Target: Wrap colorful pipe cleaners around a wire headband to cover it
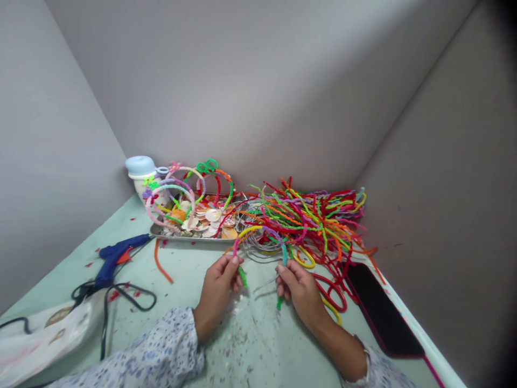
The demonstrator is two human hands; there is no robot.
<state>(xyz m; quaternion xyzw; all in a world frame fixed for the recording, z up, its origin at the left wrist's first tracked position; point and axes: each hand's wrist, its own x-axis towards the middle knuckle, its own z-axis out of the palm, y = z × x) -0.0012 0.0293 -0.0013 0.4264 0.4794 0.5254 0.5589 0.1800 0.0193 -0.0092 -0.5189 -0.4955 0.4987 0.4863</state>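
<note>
A multicoloured fuzzy arch (250,230), pink, yellow, purple and blue with green ends, stands between my hands near the middle of the table. My left hand (220,283) pinches its left leg, and a green end pokes out below the fingers. On the other side my right hand (299,288) is closed on the blue leg, with a green tip hanging below. A thin silver wire end (264,285) sticks out leftward by the right fingers. Behind the arch lie loops of silver wire (254,250).
A metal tray (194,240) holds shells and finished fuzzy hoops. Colourful pipe cleaners (315,215) are heaped behind right. A blue glue gun (111,261) with its cord lies left, a white-and-blue bottle (141,175) behind it. A black phone (385,310) lies right.
</note>
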